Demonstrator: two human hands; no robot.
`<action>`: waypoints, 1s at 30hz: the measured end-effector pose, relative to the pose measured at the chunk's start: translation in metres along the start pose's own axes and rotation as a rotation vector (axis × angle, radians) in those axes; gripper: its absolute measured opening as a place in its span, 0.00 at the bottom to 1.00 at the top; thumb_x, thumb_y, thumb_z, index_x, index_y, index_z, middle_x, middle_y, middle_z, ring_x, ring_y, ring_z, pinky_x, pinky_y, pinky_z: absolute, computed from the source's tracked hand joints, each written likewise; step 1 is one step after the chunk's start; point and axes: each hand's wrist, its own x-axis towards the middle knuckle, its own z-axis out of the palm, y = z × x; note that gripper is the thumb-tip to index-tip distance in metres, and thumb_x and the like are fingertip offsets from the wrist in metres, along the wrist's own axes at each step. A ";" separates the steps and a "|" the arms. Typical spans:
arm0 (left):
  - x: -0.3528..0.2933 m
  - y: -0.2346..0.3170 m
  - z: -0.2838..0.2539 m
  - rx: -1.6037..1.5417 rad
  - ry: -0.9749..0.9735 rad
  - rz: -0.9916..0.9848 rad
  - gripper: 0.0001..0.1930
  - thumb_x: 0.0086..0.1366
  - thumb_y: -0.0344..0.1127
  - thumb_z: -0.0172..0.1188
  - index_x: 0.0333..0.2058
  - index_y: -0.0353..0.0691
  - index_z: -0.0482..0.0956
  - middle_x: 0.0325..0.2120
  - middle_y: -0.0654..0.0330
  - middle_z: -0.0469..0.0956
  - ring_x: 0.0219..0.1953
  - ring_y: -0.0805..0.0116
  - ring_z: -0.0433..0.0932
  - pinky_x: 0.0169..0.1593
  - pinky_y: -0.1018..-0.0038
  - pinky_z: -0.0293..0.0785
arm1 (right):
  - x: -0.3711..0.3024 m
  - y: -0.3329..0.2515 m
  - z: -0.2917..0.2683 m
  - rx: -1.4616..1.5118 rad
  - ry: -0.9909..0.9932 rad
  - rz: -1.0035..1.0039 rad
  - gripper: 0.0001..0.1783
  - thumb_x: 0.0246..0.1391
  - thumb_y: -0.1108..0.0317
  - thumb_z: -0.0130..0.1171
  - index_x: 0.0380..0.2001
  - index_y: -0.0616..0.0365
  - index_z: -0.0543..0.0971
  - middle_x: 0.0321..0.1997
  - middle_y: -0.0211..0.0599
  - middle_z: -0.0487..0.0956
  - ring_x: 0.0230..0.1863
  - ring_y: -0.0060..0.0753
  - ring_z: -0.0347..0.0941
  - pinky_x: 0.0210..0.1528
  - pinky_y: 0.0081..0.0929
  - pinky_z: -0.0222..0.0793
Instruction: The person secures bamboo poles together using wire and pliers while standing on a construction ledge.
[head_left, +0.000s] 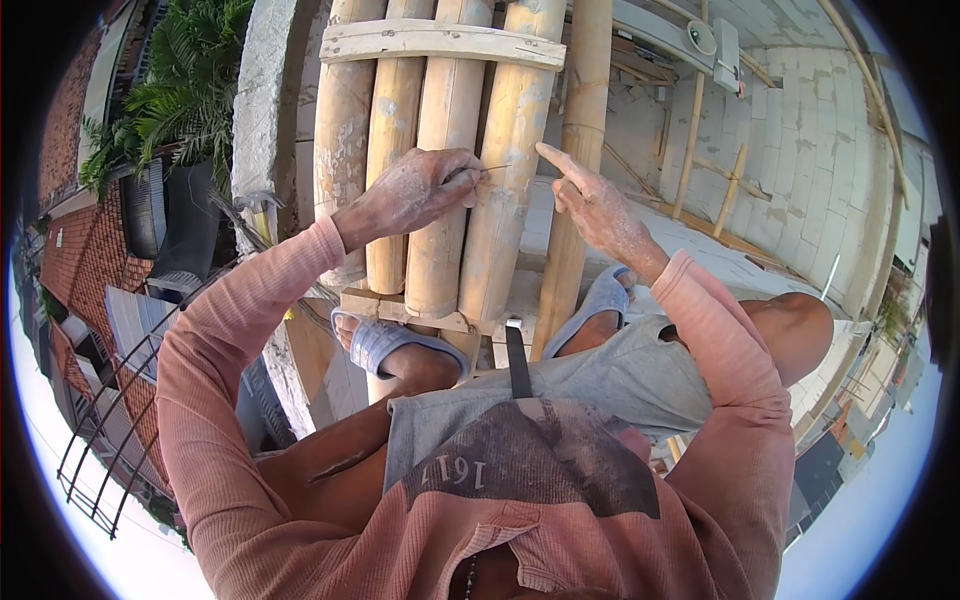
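My left hand [430, 190], dusted with pale powder, is closed in a pinch over the bamboo poles [448, 110]. From its fingertips a thin, dark, wire-like piece [497, 167] points to the right; whether it is wire or a nail I cannot tell. Beside the rightmost of these poles, my right hand [600, 215] is raised with its index finger stretched out and the other fingers partly bent, and I see nothing in it. A pale wooden slat [440, 40] lies across the poles at their far end.
A claw hammer [258, 202] hangs by the rough concrete wall [262, 110] at left. Another bamboo pole [575, 190] runs along the right. My sandalled feet [405, 350] rest near the poles' near ends. Block walls [810, 120] stand lower at right; tiled roofs [90, 260] lie below at left.
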 end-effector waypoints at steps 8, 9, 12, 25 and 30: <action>-0.015 0.017 -0.009 -0.093 0.085 0.038 0.18 0.77 0.45 0.50 0.53 0.38 0.78 0.29 0.63 0.80 0.23 0.75 0.72 0.30 0.74 0.73 | -0.004 -0.018 -0.004 -0.032 -0.044 0.048 0.21 0.65 0.68 0.49 0.61 0.55 0.69 0.32 0.46 0.78 0.38 0.50 0.77 0.46 0.45 0.73; -0.018 0.025 -0.014 -0.218 0.125 0.006 0.18 0.78 0.45 0.49 0.53 0.39 0.78 0.31 0.62 0.80 0.25 0.73 0.72 0.33 0.72 0.73 | -0.002 -0.013 -0.011 0.028 -0.105 0.207 0.19 0.64 0.69 0.51 0.57 0.57 0.71 0.33 0.47 0.79 0.39 0.51 0.77 0.46 0.46 0.73; -0.017 0.054 -0.026 -0.236 0.157 0.134 0.19 0.77 0.45 0.51 0.55 0.37 0.78 0.29 0.65 0.75 0.25 0.81 0.66 0.29 0.80 0.67 | 0.005 0.061 -0.014 -0.409 -0.110 -0.149 0.11 0.63 0.69 0.52 0.45 0.61 0.78 0.36 0.44 0.81 0.35 0.46 0.80 0.45 0.42 0.75; 0.035 0.016 0.055 0.587 0.301 0.478 0.11 0.67 0.39 0.61 0.46 0.50 0.85 0.51 0.63 0.76 0.63 0.60 0.65 0.70 0.50 0.51 | -0.015 0.029 -0.001 -0.560 -0.110 -0.212 0.07 0.57 0.70 0.57 0.33 0.63 0.75 0.35 0.54 0.79 0.44 0.62 0.76 0.48 0.52 0.73; 0.038 0.010 0.067 0.600 0.368 0.448 0.08 0.65 0.40 0.64 0.39 0.49 0.87 0.64 0.64 0.64 0.73 0.60 0.51 0.75 0.42 0.35 | -0.027 0.007 0.004 -0.512 -0.022 -0.098 0.08 0.57 0.70 0.58 0.34 0.65 0.74 0.38 0.52 0.76 0.44 0.61 0.76 0.47 0.52 0.74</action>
